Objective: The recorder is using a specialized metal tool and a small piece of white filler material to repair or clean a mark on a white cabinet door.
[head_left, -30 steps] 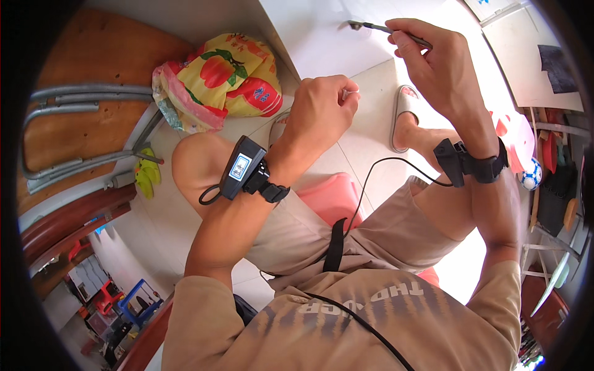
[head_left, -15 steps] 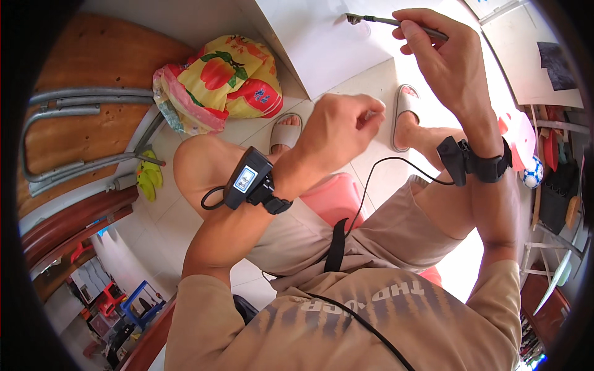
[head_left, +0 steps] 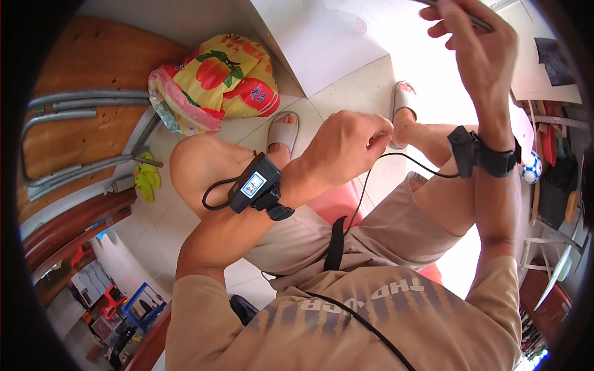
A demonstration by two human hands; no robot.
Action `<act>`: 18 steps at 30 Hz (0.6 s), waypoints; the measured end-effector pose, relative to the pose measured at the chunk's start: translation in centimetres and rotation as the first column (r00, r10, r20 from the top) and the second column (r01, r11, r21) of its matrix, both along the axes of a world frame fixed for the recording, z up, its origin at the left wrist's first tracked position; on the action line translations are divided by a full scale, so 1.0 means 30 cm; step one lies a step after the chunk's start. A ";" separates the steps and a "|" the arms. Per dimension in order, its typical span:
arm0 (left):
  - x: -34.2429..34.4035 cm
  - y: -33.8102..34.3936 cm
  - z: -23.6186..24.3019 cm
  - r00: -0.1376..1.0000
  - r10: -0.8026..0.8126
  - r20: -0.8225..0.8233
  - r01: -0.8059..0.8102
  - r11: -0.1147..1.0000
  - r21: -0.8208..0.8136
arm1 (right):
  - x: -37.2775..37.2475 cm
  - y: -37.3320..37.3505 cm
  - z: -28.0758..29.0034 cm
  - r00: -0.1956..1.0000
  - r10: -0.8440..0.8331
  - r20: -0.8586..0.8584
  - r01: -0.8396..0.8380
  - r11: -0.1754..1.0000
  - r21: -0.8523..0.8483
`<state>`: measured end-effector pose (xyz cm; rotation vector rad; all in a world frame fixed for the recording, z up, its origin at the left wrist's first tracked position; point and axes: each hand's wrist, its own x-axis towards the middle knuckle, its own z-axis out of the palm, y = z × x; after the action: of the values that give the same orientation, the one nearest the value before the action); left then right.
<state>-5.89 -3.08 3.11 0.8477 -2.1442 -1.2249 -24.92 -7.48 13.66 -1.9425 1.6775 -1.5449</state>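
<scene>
We take the yellow sack (head_left: 219, 80) with its printed red fruit as our landmark. It is the largest container in our view; it lies bulging on the floor (head_left: 334, 99), and its walls hide what fills it, so we cannot tell the contents. Well to the right of the sack and above its level, our right hand (head_left: 482, 49) grasps a slim dark tool (head_left: 480, 23) between thumb and fingers, the tool's far end running out of view. Nearer the sack, to its lower right, our left hand (head_left: 352, 145) has its fingers clenched loosely, thumb against index; whether they pinch something small we cannot tell. Just right of the sack stands a white panel (head_left: 315, 43). Below the sack, slightly left, sit yellow-green shoes (head_left: 147, 176); left of it, grey metal tubes (head_left: 86, 97) cross a brown wooden board (head_left: 86, 68). Far right of the sack, a rack (head_left: 560, 122) holds red and dark items, too small to name, with a blue-and-white ball (head_left: 531, 168) beside it.
</scene>
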 end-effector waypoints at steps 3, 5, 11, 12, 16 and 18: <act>-0.019 0.015 -0.002 1.000 -0.026 -0.010 0.026 1.000 -0.012 | -0.025 0.016 0.030 0.993 -0.013 0.115 0.001 0.994 0.105; -0.030 0.036 -0.016 0.998 -0.060 -0.014 0.060 0.998 -0.030 | -0.010 -0.006 -0.027 0.999 -0.030 -0.018 0.031 0.999 0.042; -0.025 0.179 -0.078 0.939 -0.345 -0.003 0.344 0.936 0.074 | 0.008 0.010 -0.005 0.992 0.093 0.085 -0.107 0.979 0.176; -0.026 0.190 -0.072 0.937 -0.348 -0.004 0.347 0.935 0.076 | 0.018 0.012 -0.009 0.992 0.089 0.085 -0.103 0.979 0.178; -0.023 0.221 -0.021 0.908 -0.419 -0.016 0.415 0.891 0.185 | 0.014 -0.001 -0.009 0.997 0.027 0.077 -0.043 0.974 0.223; -0.014 0.257 -0.022 0.887 -0.461 -0.004 0.452 0.867 0.210 | -0.005 -0.018 -0.018 0.988 0.018 0.153 -0.063 0.954 0.294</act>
<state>-6.31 4.63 2.46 0.4530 -2.3683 -1.6994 -25.08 -8.01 13.14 -1.6562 1.6837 -1.2972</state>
